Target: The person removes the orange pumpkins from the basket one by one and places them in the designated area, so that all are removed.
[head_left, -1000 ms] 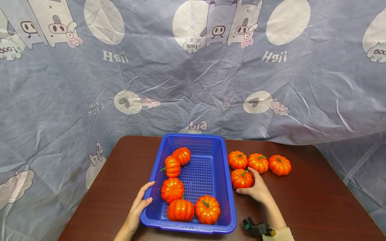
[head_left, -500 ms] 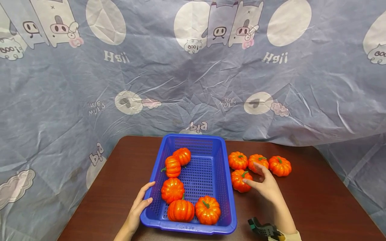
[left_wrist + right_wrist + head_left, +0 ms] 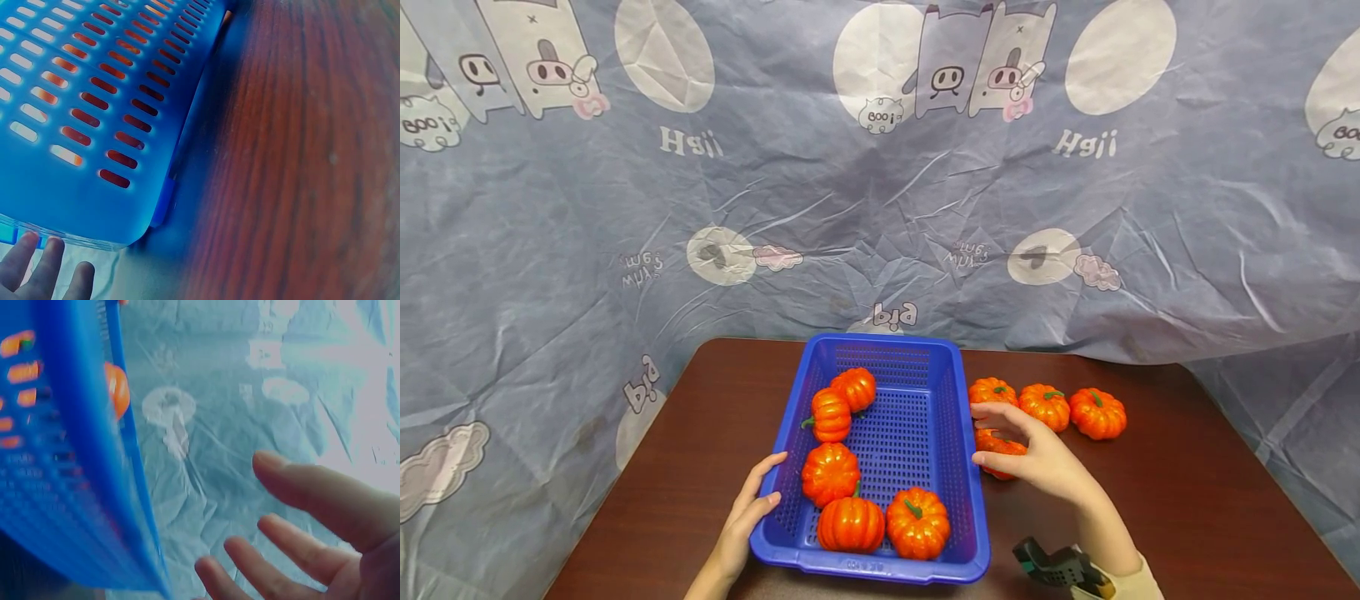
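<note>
A blue plastic basket (image 3: 973, 500) on the table holds several orange toy pumpkins (image 3: 831, 475) along its left and near sides. My left hand (image 3: 735, 529) rests its fingertips and thumb against the basket's left rim; straight fingers (image 3: 45, 265) reach that rim in the left wrist view. Beside the right rim, my right hand (image 3: 1037, 454) spreads thumb and fingers with nothing between them. It hovers above a front pumpkin (image 3: 1006, 447) and partly hides it. In the right wrist view, its thumb (image 3: 312, 487) and fingers are apart from the basket.
Right of the basket, behind my right hand, a row holds a left pumpkin (image 3: 992, 390), a middle pumpkin (image 3: 1045, 407) and a right pumpkin (image 3: 1097, 413). The brown table (image 3: 1187, 500) ends at a hanging grey-blue patterned cloth (image 3: 880, 225).
My right hand let go of the front pumpkin, drew back to the right, then moved left over it toward the basket rim. My left hand stays at the left rim.
</note>
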A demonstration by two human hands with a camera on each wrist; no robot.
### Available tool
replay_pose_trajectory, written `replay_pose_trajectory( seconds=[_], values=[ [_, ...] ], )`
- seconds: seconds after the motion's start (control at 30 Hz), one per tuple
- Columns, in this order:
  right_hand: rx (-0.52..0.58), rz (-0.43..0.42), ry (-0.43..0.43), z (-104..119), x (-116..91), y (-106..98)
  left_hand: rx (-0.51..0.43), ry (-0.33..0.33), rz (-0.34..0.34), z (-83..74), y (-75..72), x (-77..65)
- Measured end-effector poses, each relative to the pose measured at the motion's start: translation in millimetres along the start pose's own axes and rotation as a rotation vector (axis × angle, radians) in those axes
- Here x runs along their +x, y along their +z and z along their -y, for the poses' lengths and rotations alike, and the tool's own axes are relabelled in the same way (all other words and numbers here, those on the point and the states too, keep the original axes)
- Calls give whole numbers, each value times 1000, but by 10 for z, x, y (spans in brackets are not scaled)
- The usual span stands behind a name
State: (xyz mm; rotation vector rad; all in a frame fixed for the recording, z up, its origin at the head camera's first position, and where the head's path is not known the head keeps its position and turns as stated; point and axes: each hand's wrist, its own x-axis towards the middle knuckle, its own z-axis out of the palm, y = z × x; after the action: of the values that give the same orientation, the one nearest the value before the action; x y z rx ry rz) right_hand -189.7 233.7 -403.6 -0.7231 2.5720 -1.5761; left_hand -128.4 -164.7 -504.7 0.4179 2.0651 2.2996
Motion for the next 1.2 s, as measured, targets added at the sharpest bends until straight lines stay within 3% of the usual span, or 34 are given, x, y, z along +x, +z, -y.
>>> replay_pose_trajectory(
  seconds=[0.23,0.4,0.6,0.77,1.2],
  values=[
    [9,164,-139,96,77,134,1,8,3,-3,4,6],
    [40,310,-154,108,129,259,-10,0,10,1,2,6],
    [71,442,-179,89,198,409,8,40,21,13,-10,12],
    [29,473,-189,71,227,525,2,36,15,16,-13,9],
    [-113,457,-211,67,239,717,2,19,9,10,-5,8]
  ],
)
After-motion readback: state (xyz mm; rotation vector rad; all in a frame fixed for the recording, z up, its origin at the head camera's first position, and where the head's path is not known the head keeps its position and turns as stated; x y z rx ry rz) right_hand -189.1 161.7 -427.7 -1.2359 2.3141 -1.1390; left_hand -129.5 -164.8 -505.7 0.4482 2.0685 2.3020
